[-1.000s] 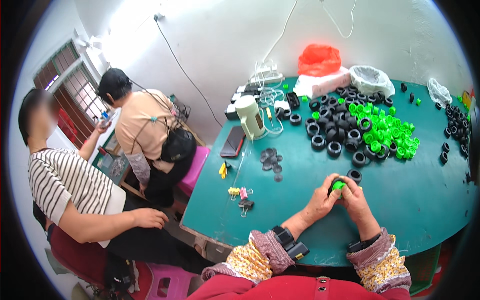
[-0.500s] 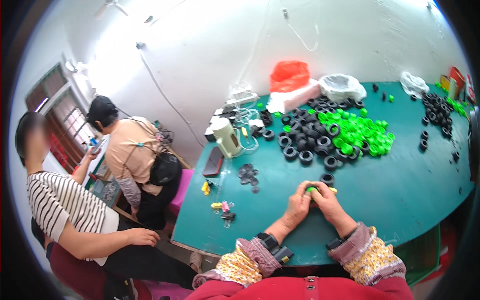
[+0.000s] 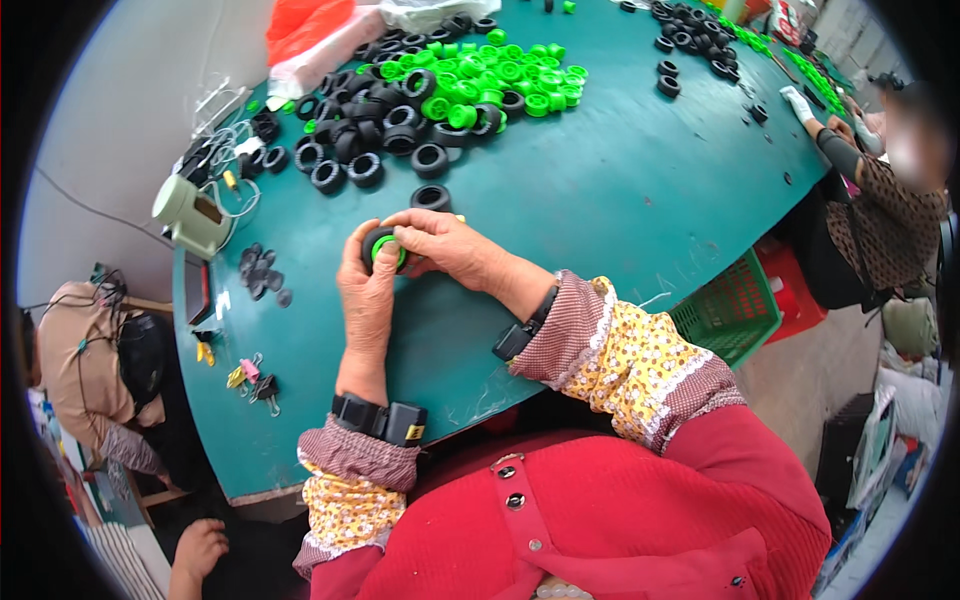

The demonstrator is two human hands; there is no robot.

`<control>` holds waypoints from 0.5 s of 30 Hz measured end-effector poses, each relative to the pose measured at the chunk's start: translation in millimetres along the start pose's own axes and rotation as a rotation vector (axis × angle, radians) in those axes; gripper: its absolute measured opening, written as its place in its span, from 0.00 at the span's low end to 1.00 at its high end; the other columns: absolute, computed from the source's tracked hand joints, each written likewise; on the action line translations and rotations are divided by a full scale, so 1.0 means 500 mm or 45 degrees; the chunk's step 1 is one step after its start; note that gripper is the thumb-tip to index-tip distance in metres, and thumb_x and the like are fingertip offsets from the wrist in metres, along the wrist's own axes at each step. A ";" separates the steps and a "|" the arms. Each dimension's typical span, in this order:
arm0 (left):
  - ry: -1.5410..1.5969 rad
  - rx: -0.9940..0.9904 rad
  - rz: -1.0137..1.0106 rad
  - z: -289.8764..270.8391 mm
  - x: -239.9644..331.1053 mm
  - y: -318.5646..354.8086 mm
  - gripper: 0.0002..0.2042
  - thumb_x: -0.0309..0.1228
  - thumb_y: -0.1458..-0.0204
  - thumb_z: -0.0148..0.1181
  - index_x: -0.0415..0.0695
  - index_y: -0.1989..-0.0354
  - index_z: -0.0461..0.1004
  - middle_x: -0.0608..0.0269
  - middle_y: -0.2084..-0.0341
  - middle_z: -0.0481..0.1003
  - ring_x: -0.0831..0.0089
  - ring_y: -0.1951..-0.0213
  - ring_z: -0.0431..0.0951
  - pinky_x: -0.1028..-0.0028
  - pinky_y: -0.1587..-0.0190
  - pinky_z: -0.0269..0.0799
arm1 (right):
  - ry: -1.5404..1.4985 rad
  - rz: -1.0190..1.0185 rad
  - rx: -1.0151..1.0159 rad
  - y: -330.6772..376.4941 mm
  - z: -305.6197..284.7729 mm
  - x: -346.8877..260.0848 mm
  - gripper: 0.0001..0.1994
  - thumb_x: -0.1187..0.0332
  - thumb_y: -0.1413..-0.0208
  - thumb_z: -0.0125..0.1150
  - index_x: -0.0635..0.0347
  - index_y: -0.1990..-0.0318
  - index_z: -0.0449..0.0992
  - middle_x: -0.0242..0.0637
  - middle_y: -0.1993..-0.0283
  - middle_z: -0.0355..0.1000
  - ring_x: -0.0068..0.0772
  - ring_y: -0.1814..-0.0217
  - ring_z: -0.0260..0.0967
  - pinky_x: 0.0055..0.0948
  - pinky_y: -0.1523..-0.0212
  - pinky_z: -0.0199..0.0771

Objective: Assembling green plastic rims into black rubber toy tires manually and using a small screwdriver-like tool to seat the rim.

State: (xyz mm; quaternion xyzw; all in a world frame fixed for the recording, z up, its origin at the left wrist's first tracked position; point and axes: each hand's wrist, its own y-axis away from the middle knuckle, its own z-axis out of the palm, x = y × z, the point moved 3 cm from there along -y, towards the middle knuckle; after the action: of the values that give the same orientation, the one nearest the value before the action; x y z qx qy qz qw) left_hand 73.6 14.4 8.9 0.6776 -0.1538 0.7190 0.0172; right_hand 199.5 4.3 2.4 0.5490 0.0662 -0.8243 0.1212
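Observation:
Both my hands are closed on a small toy wheel, a black tyre (image 3: 371, 243) with a bright green hub (image 3: 401, 257) set in it. My left hand (image 3: 366, 290) grips its left side, the thumb up against the hub. My right hand (image 3: 455, 250) holds it from the other side, fingertips on the tyre's top and right edge. A yellow bit shows behind the right hand; what it is I cannot make out. Just beyond the hands a loose black tyre (image 3: 431, 198) lies on the green table (image 3: 600, 190).
Further off lies a heap of black tyres (image 3: 365, 110) and green hubs (image 3: 510, 72). To the left are a beige jug (image 3: 190, 215), flat black discs (image 3: 262, 272) and binder clips (image 3: 252, 376). A green crate (image 3: 730, 310) stands right. People sit at left and far right.
My view has swung right and down, bringing the crate and a person at the right into sight. The wheel stays in both hands, and its green hub now shows more fully.

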 end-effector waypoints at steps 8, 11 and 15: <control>0.070 0.058 -0.057 -0.018 0.004 0.016 0.14 0.29 0.48 0.48 0.37 0.54 0.64 0.64 0.69 0.70 0.79 0.68 0.71 0.81 0.67 0.69 | 0.152 0.047 -0.022 0.010 0.025 0.006 0.19 0.61 0.46 0.49 0.58 0.49 0.62 0.29 0.63 0.67 0.18 0.66 0.66 0.18 0.67 0.66; -0.039 0.051 -0.053 -0.022 0.013 0.016 0.15 0.30 0.49 0.50 0.36 0.54 0.63 0.64 0.68 0.70 0.79 0.67 0.70 0.81 0.64 0.68 | 0.250 -0.052 -0.026 0.010 0.031 0.011 0.18 0.63 0.47 0.50 0.61 0.50 0.62 0.30 0.66 0.68 0.16 0.68 0.66 0.15 0.71 0.64; -0.005 0.091 -0.095 -0.034 -0.009 0.010 0.15 0.29 0.55 0.57 0.35 0.60 0.67 0.64 0.71 0.70 0.81 0.70 0.69 0.82 0.67 0.68 | 0.296 -0.107 0.042 -0.003 0.031 0.028 0.16 0.69 0.48 0.50 0.64 0.52 0.62 0.30 0.72 0.67 0.16 0.72 0.63 0.15 0.74 0.62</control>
State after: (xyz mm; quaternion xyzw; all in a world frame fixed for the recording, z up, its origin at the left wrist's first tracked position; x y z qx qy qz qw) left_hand 56.3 14.9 2.9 0.6845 -0.1028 0.7215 0.0193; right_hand 180.3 0.0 -4.6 0.6394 0.0893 -0.7605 0.0692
